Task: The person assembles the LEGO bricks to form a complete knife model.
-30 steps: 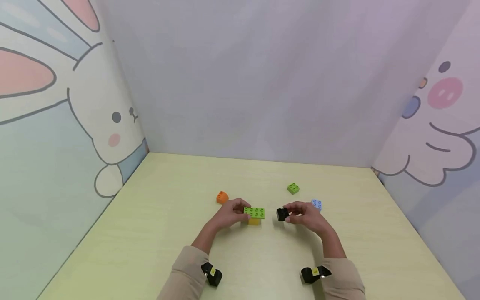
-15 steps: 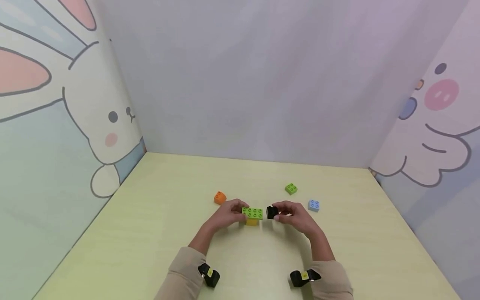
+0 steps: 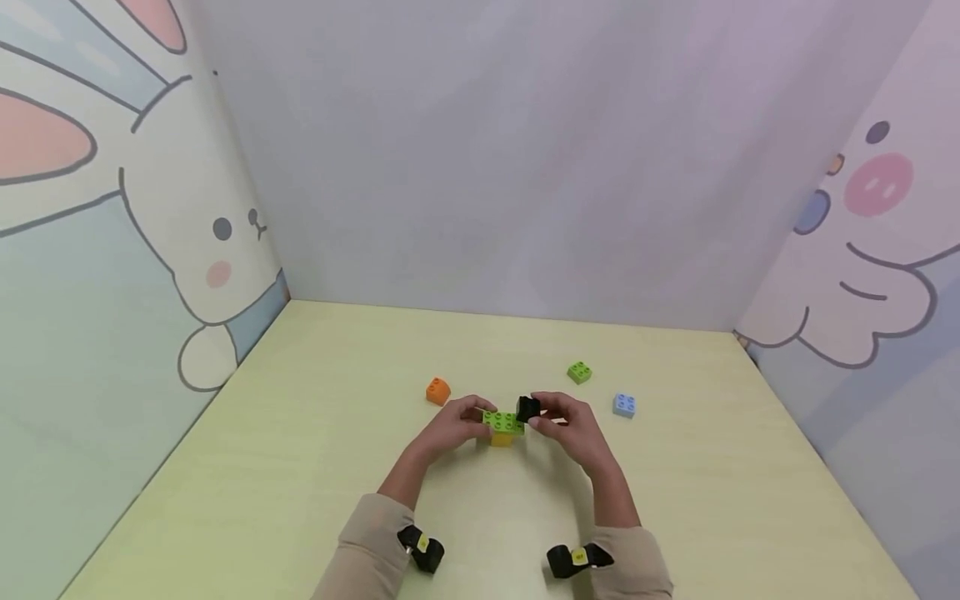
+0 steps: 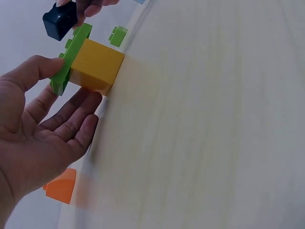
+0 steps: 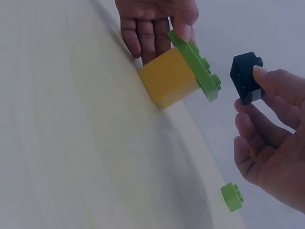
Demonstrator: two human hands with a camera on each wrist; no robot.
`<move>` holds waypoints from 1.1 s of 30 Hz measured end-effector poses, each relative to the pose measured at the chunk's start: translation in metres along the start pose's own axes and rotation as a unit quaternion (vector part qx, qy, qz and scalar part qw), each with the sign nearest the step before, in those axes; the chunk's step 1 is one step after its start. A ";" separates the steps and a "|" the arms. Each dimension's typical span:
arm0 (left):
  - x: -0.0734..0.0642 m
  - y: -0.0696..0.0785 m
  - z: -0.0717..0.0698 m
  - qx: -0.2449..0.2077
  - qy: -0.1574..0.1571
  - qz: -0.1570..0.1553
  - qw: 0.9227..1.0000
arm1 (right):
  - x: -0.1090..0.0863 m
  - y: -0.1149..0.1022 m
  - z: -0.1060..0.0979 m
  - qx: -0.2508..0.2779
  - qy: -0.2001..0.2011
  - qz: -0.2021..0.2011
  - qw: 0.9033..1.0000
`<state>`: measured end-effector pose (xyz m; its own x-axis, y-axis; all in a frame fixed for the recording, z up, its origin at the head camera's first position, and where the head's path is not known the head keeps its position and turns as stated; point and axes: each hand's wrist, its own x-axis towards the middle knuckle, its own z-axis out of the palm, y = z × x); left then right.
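Observation:
My left hand pinches the left end of a long green toy brick, thumb in front and fingers behind. That flat studded piece lies on top of a yellow block, which stands on the table. In my right hand, thumb and fingertips pinch a small black brick. It is held just above the green piece's right end, tilted; a gap between the two shows in the right wrist view. The black brick's hollow underside partly faces the plate there.
On the table lie an orange brick behind the left hand, a small green brick farther back, and a light blue brick right of the right hand. A grey backdrop rises behind the table.
My right hand has carried the black brick leftward and up, from beside the green piece to above its right end. The left hand keeps its hold on the green piece.

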<state>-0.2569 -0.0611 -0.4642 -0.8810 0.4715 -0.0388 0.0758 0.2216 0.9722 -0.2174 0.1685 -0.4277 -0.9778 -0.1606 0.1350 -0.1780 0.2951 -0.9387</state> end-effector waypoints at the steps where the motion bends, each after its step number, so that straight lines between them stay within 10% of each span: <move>1: 0.000 0.000 0.001 0.000 -0.001 0.000 1.000 | 0.002 0.002 0.002 0.000 -0.001 -0.004 1.000; 24: -0.013 0.028 0.003 -0.028 -0.016 0.013 0.999 | 0.013 0.013 0.020 -0.079 -0.051 -0.020 0.995; 33: 0.000 0.003 0.004 -0.019 -0.013 0.004 1.000 | 0.013 0.012 0.020 -0.113 -0.060 -0.031 0.991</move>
<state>-0.2545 -0.0570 -0.4625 -0.8677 0.4957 -0.0370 0.0639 0.1850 0.9807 -0.2306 0.1516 -0.4435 -0.9466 -0.2914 0.1383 -0.2703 0.4826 -0.8331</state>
